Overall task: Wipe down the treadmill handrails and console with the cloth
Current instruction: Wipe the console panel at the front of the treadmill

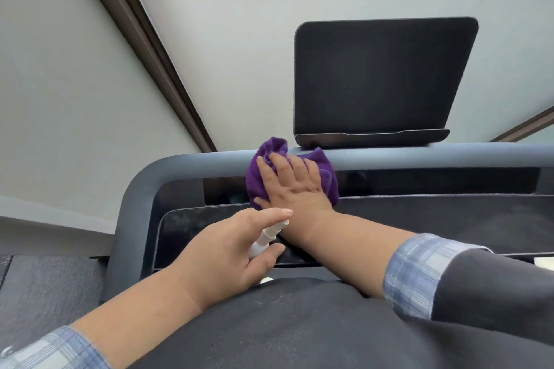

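Presently a purple cloth (325,169) is being pressed against the grey front rail (419,156) of the treadmill by the right hand (292,186), whose fingers are being held nearly straight and spread flat over the fabric rather than curled round it. Much of the cloth is being hidden under that hand, so only its bunched edges are being shown above and to either side. A small white spray bottle (266,238) is being gripped by the left hand (227,255), with the forefinger being laid along the top of the nozzle and the other fingers curled below; most of the bottle's body is being covered by the palm. The glossy console panel (186,226) is being partly blocked by both forearms, and whatever is printed on it cannot be made out. A dark screen (380,78) is being shown upright behind the rail, blank. Checked sleeve cuffs (419,266) are being cut off at the picture's edges.
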